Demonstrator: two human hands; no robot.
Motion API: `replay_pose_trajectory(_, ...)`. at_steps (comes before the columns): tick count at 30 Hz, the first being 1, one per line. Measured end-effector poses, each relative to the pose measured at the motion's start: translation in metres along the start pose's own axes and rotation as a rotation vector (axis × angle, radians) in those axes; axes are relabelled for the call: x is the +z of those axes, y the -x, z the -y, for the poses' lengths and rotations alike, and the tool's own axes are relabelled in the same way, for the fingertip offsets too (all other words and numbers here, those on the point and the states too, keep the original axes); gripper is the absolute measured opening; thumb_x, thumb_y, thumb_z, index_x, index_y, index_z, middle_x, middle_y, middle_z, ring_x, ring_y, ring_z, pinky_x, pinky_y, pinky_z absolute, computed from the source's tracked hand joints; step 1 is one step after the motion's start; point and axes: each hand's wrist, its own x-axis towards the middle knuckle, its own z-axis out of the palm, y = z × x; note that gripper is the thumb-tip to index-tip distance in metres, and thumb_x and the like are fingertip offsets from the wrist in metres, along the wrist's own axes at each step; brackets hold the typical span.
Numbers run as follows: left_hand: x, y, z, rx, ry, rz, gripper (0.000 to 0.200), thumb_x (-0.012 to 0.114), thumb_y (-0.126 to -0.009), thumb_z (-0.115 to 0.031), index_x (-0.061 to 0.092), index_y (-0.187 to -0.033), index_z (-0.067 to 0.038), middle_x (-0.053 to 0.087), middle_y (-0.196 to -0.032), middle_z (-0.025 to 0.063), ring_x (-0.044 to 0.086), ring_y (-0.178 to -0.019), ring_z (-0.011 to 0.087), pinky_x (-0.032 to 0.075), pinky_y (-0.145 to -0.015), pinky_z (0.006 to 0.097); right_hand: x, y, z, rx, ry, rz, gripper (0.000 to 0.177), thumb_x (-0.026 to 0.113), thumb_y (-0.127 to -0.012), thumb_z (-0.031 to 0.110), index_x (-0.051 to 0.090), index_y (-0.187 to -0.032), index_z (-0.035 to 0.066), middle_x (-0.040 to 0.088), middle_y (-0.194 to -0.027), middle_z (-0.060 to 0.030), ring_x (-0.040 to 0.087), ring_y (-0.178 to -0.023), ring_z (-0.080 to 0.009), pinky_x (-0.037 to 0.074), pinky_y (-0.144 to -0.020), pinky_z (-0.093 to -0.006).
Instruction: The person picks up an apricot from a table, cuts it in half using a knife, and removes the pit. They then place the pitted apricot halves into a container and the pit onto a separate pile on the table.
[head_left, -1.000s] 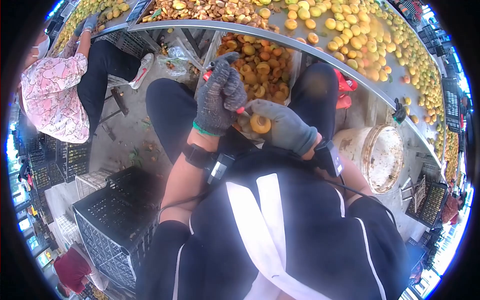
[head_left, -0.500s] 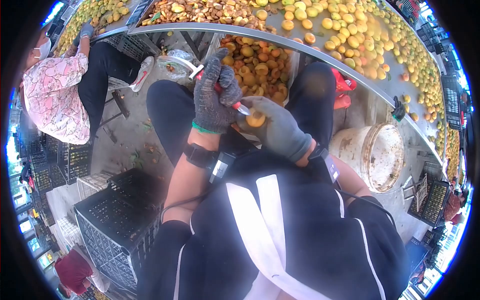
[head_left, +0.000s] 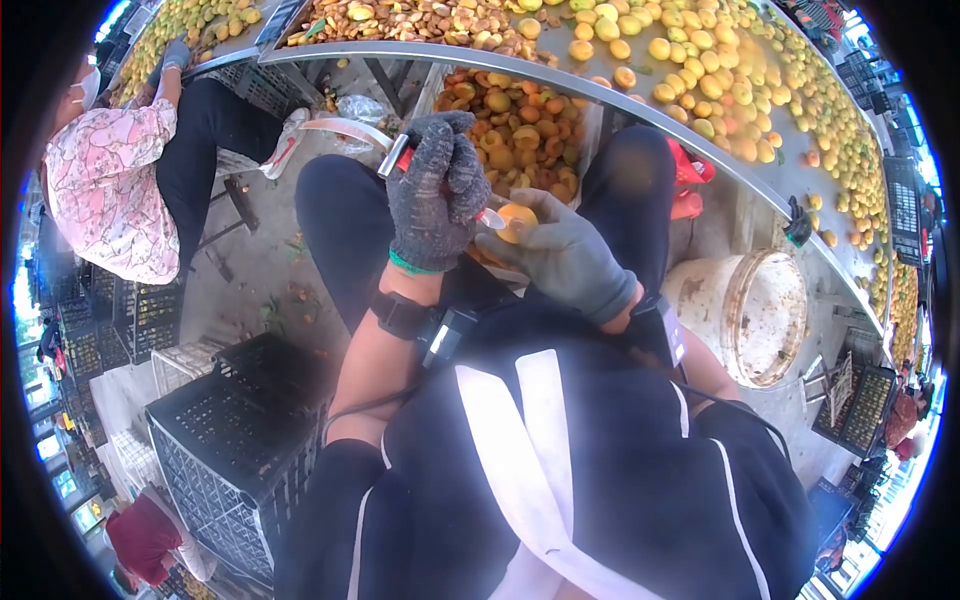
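Note:
My left hand (head_left: 436, 195), in a dark grey knit glove with a green cuff, is closed around a red-handled knife (head_left: 403, 158). Its short metal tip pokes out below the fingers and meets or nearly meets an apricot (head_left: 517, 223). My right hand (head_left: 570, 250), in a smoother grey glove, pinches that apricot between thumb and fingers. Both hands are close together above my lap. Beyond them, between my knees, a container holds a heap of halved apricots (head_left: 520, 130).
A metal-edged table (head_left: 640, 107) carries many whole apricots and a pile of split pieces (head_left: 400, 25). A stained white bucket (head_left: 768, 315) lies at right. A black crate (head_left: 240, 430) stands at left. A person in a pink patterned top (head_left: 110, 195) sits at far left.
The apricot has risen slightly and turned in my right hand, and the knife tip has shifted a little to the right. My left hand has tilted, with the knife's far end lower.

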Motion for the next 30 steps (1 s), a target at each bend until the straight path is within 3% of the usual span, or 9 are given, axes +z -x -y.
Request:
replay_pose_trajectory(9, 0.005, 0.013, -0.008, 0.056, -0.312, 0.054, 0.015, 0.056, -0.095, -0.011, 0.063, -0.102, 0.001, 0.059, -0.068, 0.0047, 0.048, -0.048, 0.0076, 0.038, -0.044, 0.0196, 0.006, 0.008, -0.005, -0.023, 0.138, 0.140, 0.045, 0.047, -0.094, -0.006, 0.036, -0.137, 0.002, 0.050, -0.129, -0.0139, 0.057, -0.115, -0.0246, 0.054, -0.094, -0.0349)
replay_pose_trajectory(11, 0.000, 0.014, -0.005, 0.358, -0.778, 0.209, 0.022, 0.063, -0.094, -0.017, 0.059, -0.104, 0.001, 0.057, -0.069, 0.0059, 0.045, -0.046, 0.0099, 0.037, -0.043, 0.0220, 0.013, 0.012, -0.005, 0.008, 0.151, 0.130, 0.044, 0.046, -0.095, -0.006, 0.035, -0.137, 0.002, 0.050, -0.128, -0.0135, 0.058, -0.114, -0.0238, 0.054, -0.092, -0.0339)
replay_pose_trajectory(12, 0.002, 0.015, -0.007, 0.358, -0.778, 0.207, 0.022, 0.063, -0.094, -0.017, 0.059, -0.104, 0.001, 0.057, -0.069, 0.0059, 0.045, -0.046, 0.0099, 0.037, -0.043, 0.0220, 0.016, 0.013, -0.006, -0.026, 0.185, 0.145, 0.043, 0.046, -0.096, -0.005, 0.036, -0.137, 0.002, 0.051, -0.127, -0.0135, 0.058, -0.113, -0.0231, 0.055, -0.091, -0.0327)
replay_pose_trajectory(14, 0.010, 0.017, -0.014, 0.112, -0.566, 0.229, 0.020, 0.064, -0.093, -0.015, 0.059, -0.104, 0.001, 0.059, -0.070, 0.0070, 0.047, -0.045, 0.0104, 0.038, -0.042, 0.0224, 0.016, 0.013, -0.008, -0.057, 0.219, 0.161, 0.042, 0.046, -0.097, -0.003, 0.036, -0.137, 0.003, 0.052, -0.126, -0.0134, 0.059, -0.112, -0.0224, 0.055, -0.089, -0.0315)
replay_pose_trajectory(17, 0.017, 0.019, -0.015, -0.003, -0.349, 0.243, 0.018, 0.063, -0.094, -0.017, 0.059, -0.103, -0.002, 0.054, -0.064, 0.0037, 0.043, -0.042, 0.0097, 0.035, -0.039, 0.0230, 0.016, 0.015, -0.010, -0.082, 0.303, 0.190, 0.040, 0.046, -0.098, 0.000, 0.036, -0.137, 0.002, 0.053, -0.123, -0.0130, 0.059, -0.110, -0.0209, 0.056, -0.087, -0.0295)
replay_pose_trajectory(20, 0.002, 0.014, -0.016, -0.082, -0.035, 0.272, 0.019, 0.060, -0.095, -0.016, 0.060, -0.102, 0.002, 0.059, -0.070, 0.0027, 0.049, -0.051, 0.0066, 0.040, -0.045, 0.0202, 0.031, 0.021, -0.005, -0.057, 0.470, 0.127, 0.041, 0.046, -0.099, 0.001, 0.034, -0.138, 0.003, 0.054, -0.120, -0.0125, 0.061, -0.106, -0.0195, 0.057, -0.084, -0.0288)
replay_pose_trajectory(22, 0.004, 0.015, -0.010, 0.068, -0.205, 0.151, 0.019, 0.058, -0.096, -0.017, 0.059, -0.104, 0.000, 0.053, -0.063, 0.0006, 0.040, -0.041, 0.0062, 0.032, -0.038, 0.0211, 0.037, 0.022, -0.004, -0.027, 0.577, 0.102, 0.043, 0.046, -0.100, 0.002, 0.032, -0.141, 0.004, 0.054, -0.118, -0.0113, 0.062, -0.099, -0.0183, 0.057, -0.081, -0.0285)
replay_pose_trajectory(24, 0.002, 0.012, -0.008, -0.088, 0.178, 0.197, 0.017, 0.058, -0.097, -0.016, 0.059, -0.103, -0.001, 0.049, -0.061, 0.0011, 0.037, -0.040, 0.0071, 0.032, -0.038, 0.0228, 0.030, 0.018, -0.011, -0.068, 0.625, 0.110, 0.044, 0.046, -0.100, 0.003, 0.032, -0.142, 0.005, 0.054, -0.116, -0.0107, 0.062, -0.095, -0.0173, 0.057, -0.080, -0.0283)
replay_pose_trajectory(30, 0.000, 0.011, -0.001, -0.086, 0.091, 0.075, 0.017, 0.057, -0.098, -0.019, 0.059, -0.103, -0.003, 0.046, -0.060, -0.0002, 0.036, -0.040, 0.0084, 0.031, -0.037, 0.0235, 0.024, 0.013, -0.015, -0.153, 0.989, 0.077, 0.045, 0.044, -0.101, 0.006, 0.030, -0.144, 0.007, 0.055, -0.109, -0.0097, 0.060, -0.088, -0.0138, 0.052, -0.071, -0.0266)
